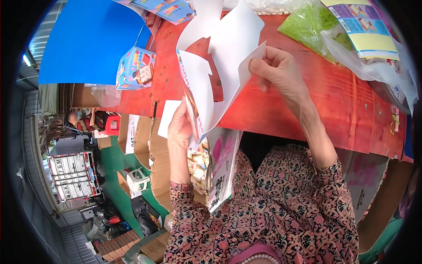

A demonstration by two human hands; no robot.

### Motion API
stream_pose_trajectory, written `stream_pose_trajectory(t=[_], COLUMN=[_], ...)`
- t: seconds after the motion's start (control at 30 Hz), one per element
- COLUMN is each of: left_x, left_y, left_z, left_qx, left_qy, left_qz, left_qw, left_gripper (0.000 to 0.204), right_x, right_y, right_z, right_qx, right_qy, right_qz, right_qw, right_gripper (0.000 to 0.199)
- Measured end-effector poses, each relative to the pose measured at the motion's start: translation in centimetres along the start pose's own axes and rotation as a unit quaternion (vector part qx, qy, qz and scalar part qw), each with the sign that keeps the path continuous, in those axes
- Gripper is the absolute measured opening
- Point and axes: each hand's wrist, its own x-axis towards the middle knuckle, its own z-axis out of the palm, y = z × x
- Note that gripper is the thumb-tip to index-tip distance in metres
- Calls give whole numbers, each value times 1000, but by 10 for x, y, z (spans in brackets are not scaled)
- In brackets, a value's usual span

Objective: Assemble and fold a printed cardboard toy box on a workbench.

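Note:
My left hand (179,127) grips the lower edge of a flat die-cut carton blank (228,48), white on its inner side and printed in colour on the outer. My right hand (274,68) pinches a white flap of the same blank near its right edge. The blank stands tilted over the red wooden table (285,105). More printed blanks (220,167) hang in a stack below my left hand, at the table's near edge. Both sleeves are floral-patterned.
A small folded colourful box with a handle (135,68) sits at the table's left beside a blue sheet (88,39). Green plastic bags (307,22) and a printed pack (365,26) lie at the far right. Cardboard boxes (154,163) stand on the floor to the left.

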Motion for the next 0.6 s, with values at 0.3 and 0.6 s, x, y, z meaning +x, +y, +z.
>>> stream_pose_trajectory(t=[0.3, 0.6], left_x=[-45, 29], left_y=[62, 51], left_z=[153, 188], left_qx=[637, 932], left_qy=[-149, -277], left_qz=[663, 179], left_qw=[365, 150], left_gripper=[20, 20], right_x=[1, -4], right_y=[-6, -5], right_z=[4, 20], right_qx=[-50, -44], right_qy=[15, 16], right_qz=[11, -14], right_qw=[999, 999], right_gripper=[36, 30])
